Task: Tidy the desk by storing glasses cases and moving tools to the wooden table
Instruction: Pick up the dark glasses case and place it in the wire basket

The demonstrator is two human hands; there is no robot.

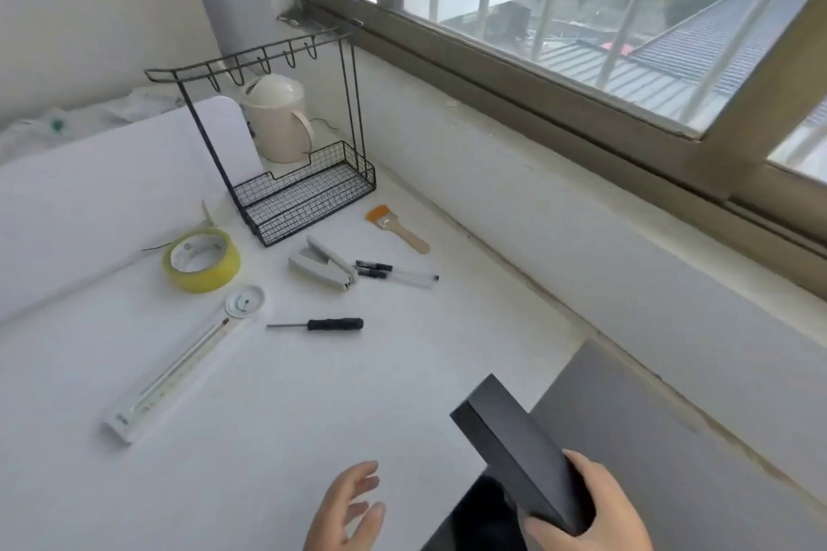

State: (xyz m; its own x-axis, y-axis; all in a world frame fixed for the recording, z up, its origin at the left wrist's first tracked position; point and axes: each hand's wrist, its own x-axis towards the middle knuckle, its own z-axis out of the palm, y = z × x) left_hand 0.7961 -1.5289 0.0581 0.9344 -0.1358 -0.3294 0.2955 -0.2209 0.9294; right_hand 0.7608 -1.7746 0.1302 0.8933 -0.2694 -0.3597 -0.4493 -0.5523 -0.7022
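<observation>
My right hand (pixel 590 510) grips the near end of a flat black glasses case (pixel 514 443), held tilted above the desk's near right corner. My left hand (pixel 349 510) hovers open just left of it, fingers spread, holding nothing. On the white desk (pixel 277 416) lie a black-handled screwdriver (pixel 322 324), a grey stapler (pixel 322 265), two pens (pixel 394 274) and a small brush (pixel 398 228) with orange bristles and a wooden handle. A yellow tape roll (pixel 201 259) sits further left.
A black wire rack (pixel 309 192) with hooks stands at the back, a cream kettle (pixel 277 121) behind it. A long thermometer (pixel 174 380) and a small round lid (pixel 245 302) lie at left. A grey surface (pixel 671 438) adjoins the desk at right, below the window wall.
</observation>
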